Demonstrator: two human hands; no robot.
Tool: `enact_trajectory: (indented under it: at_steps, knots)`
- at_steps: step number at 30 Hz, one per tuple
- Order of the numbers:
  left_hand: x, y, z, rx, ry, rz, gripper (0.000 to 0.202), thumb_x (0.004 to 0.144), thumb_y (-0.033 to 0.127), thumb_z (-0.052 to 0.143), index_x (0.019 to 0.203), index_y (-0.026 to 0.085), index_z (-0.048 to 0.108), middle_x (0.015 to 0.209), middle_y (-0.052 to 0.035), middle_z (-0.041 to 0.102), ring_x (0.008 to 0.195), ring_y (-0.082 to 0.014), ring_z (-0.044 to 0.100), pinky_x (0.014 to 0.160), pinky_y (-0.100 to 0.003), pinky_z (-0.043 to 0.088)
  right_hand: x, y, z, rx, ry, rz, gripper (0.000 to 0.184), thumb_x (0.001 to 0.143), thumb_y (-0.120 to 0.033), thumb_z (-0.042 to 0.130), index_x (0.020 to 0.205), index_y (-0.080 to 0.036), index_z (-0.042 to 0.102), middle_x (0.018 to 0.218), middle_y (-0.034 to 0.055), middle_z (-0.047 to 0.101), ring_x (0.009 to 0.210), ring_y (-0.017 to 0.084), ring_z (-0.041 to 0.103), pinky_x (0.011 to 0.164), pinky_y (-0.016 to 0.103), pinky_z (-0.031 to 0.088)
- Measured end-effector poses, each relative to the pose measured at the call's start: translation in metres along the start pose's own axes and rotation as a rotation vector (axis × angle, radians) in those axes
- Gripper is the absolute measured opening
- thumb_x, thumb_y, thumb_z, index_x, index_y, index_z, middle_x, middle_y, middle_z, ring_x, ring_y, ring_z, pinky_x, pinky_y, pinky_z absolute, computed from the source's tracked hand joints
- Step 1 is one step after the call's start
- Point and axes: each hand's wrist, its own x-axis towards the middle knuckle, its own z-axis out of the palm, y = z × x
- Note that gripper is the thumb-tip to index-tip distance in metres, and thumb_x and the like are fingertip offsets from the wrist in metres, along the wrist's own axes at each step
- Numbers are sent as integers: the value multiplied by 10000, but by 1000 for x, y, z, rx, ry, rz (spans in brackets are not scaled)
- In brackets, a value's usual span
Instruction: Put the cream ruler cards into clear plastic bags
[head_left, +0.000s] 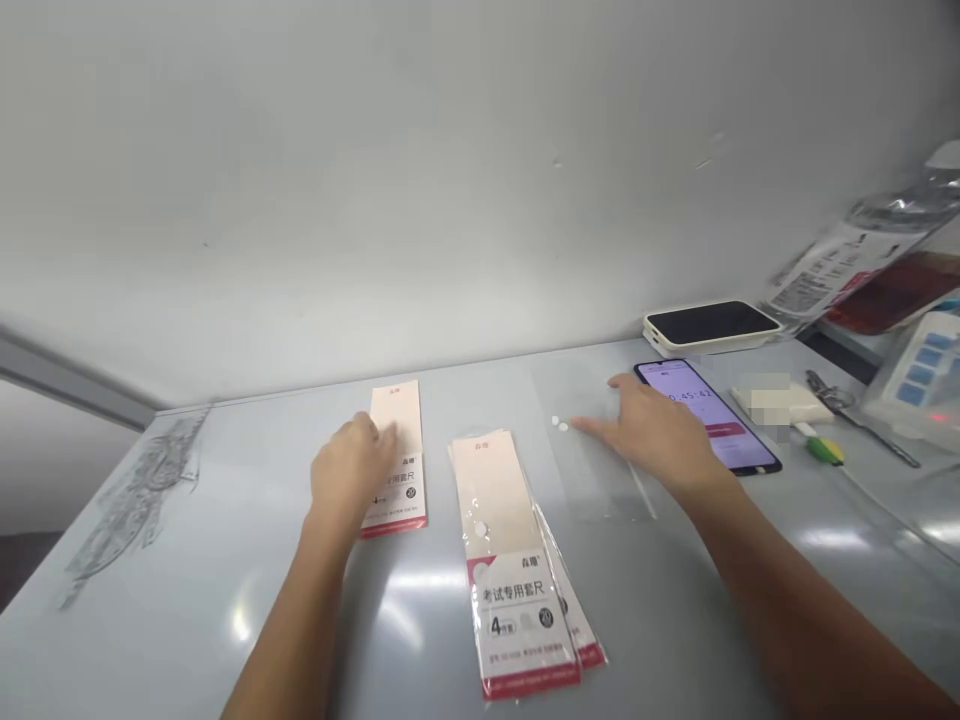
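A pale pink printed card [401, 492] with a red bottom edge lies on the left. My left hand [351, 468] is curled at its left side, with the thumb over its face. On the right, a clear plastic bag [592, 485] lies flat with two small white round stickers [559, 424] on it. My right hand [660, 430] rests over the bag's right part, fingers apart, one fingertip close beside the stickers. Between my hands, a few similar cards in clear sleeves [514, 560] lie stacked and slightly fanned; the lower ones are mostly covered.
A lit phone [724, 425] lies beside my right hand. Behind it is another phone [712, 322] with a dark screen. A white adapter with a cable [784, 402], a metal tool [870, 425] and a plastic bottle [847, 265] stand at right. A pale wall [420, 200] borders the table's back.
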Motion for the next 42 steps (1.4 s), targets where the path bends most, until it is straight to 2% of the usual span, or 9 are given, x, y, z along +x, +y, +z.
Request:
enact_trajectory:
  at_steps: [4, 7, 10, 15, 20, 23, 31, 36, 42]
  knots:
    - [-31, 33, 6, -30, -264, 365, 437, 721, 560, 441, 492, 206, 327, 477, -2, 412, 460, -145, 411, 458, -258, 235, -9, -13, -9, 83, 63, -53, 491, 799, -541, 413, 1137, -192, 487, 898, 84, 625, 758, 256, 583, 596, 338, 375]
    - [-47, 43, 13, -31, -334, 470, 413, 739, 387, 440, 432, 195, 242, 421, 14, 319, 398, -106, 296, 438, -265, 187, -19, -27, -9, 193, -23, -192, 362, 826, -520, 381, 955, -235, 562, 682, 23, 606, 652, 205, 565, 561, 295, 352]
    - [-50, 43, 15, -71, -323, 476, 326, 695, 207, 409, 446, 189, 199, 407, 19, 302, 388, -97, 238, 426, -271, 158, -34, -43, -7, 233, -97, -249, 392, 811, -563, 386, 821, -229, 591, 623, 32, 591, 583, 187, 537, 514, 279, 306]
    - [-39, 36, 11, -360, -270, 367, 255, 769, 247, 360, 520, 195, 339, 465, 22, 429, 422, -101, 361, 412, -242, 241, -62, -61, -6, 458, -290, -256, 466, 721, -678, 441, 650, -233, 558, 559, 14, 565, 516, 166, 495, 464, 268, 299]
    - [-34, 36, 9, -782, -149, 329, 280, 814, 286, 347, 551, 191, 330, 518, 27, 398, 481, -86, 376, 447, -223, 309, -74, -70, -3, 1118, -523, -229, 389, 710, -525, 585, 943, -214, 579, 760, 29, 635, 619, 170, 588, 510, 272, 420]
    - [-38, 39, 9, -884, -153, 392, 300, 857, 355, 330, 605, 195, 358, 517, 34, 392, 462, -80, 367, 450, -226, 329, -77, -73, -1, 1298, -621, -280, 320, 742, -457, 579, 905, -182, 598, 800, 60, 656, 673, 187, 611, 545, 279, 444]
    - [-48, 42, 28, -467, 248, 776, 276, 837, 302, 465, 1084, 191, 517, 949, -56, 616, 577, -86, 537, 530, -237, 446, -83, -68, -3, 982, -94, -367, 339, 807, -387, 498, 537, -189, 441, 468, -21, 427, 420, 86, 347, 397, 241, 255]
    - [-49, 47, 40, -395, 528, 941, 332, 834, 163, 466, 1162, 187, 509, 987, -77, 648, 757, -136, 622, 566, -233, 508, -85, -68, -4, 846, 56, -531, 348, 820, -245, 458, 534, -201, 266, 461, -53, 328, 416, 67, 290, 412, 227, 249]
    - [-49, 47, 36, -390, 476, 1002, 290, 850, 124, 433, 1115, 182, 534, 964, -72, 657, 822, -141, 630, 613, -233, 528, -87, -67, -4, 804, 36, -542, 313, 815, -214, 455, 559, -201, 275, 481, -54, 356, 423, 68, 319, 418, 215, 265]
